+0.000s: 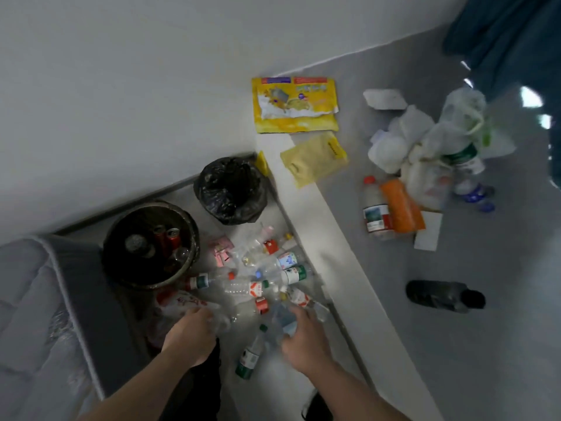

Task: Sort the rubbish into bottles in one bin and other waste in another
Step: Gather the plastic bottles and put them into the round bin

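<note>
I am looking down on a sort barely under way: both my hands are reaching into a heap of clear plastic bottles [267, 281] on the floor between a mattress [36, 299] and a pale ledge [318, 214]. My left hand [191, 335] curls its fingers round crumpled clear plastic at the near edge of the heap; my right hand [303, 338] grips a clear bottle with a blue label [285, 322]. The round dark bin [150, 244] just beyond the heap holds a few red cans and at least one clear bottle, while the bin lined with a black bag [232, 189] shows nothing I can make out inside. By my judgement most of the work remains: the heap is large, and a second scatter sits well apart on the grey floor, where white plastic bags [425, 138], a red-capped bottle [376, 208] and an orange bottle [402, 206] lie. A yellow printed packet [294, 104] and a plain yellow bag [314, 161] lie by the ledge. Labels are red, green and blue, but no writing is sharp enough to read.
</note>
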